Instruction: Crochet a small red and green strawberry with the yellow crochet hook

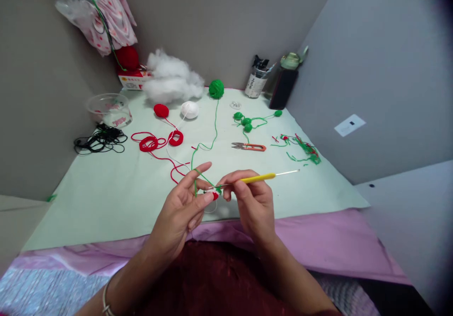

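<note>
My left hand (186, 203) pinches a small crocheted piece (214, 194) in red, white and green between thumb and fingers. Green yarn (216, 127) runs from a green yarn ball (216, 89) at the back of the table and passes over my raised left finger down to the piece. In my right hand (253, 200) is a crochet hook (260, 178) with a yellow handle, held like a pen. Its thin left end reaches the piece; the other metal end points right. Exactly how the tip sits in the stitches is too small to tell.
Orange thread snips (248, 146) lie beyond my right hand, near small green crocheted pieces (247, 121). Yarn scraps (307, 151) lie right. Red yarn coils (148, 143), a red ball (161, 111), a white ball (190, 110), stuffing (171, 78), black cord (101, 139) and a plastic tub (109, 110) occupy the left.
</note>
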Demonstrator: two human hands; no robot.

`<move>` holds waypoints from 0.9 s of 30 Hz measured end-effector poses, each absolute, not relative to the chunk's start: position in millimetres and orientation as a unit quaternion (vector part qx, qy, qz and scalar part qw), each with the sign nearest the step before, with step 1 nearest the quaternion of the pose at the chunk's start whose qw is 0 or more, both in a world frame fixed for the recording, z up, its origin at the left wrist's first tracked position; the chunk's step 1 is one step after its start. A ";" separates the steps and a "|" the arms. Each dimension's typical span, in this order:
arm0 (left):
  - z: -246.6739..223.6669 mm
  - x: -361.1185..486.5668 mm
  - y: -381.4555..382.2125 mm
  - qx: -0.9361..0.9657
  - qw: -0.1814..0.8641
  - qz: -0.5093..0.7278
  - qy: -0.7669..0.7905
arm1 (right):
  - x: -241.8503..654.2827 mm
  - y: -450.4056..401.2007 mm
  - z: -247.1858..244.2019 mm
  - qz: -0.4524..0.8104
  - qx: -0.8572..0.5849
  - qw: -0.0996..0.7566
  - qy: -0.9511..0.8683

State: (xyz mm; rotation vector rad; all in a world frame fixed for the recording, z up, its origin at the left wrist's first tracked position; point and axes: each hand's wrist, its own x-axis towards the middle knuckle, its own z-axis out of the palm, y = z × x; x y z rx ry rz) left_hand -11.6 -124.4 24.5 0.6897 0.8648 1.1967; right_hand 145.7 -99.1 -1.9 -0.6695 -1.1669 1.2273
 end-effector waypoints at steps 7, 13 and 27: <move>19.2 -12.3 -125.1 0.332 0.666 0.541 0.392 | 148.0 -98.1 1.7 0.555 -0.273 0.604 -0.503; 13.0 -14.1 -125.2 0.392 0.587 0.559 0.435 | 151.7 -106.7 3.6 0.378 -0.313 0.586 -0.645; 20.2 -14.0 -123.3 0.256 0.733 0.517 0.360 | 147.3 -110.8 -4.1 0.123 -0.320 0.579 -0.740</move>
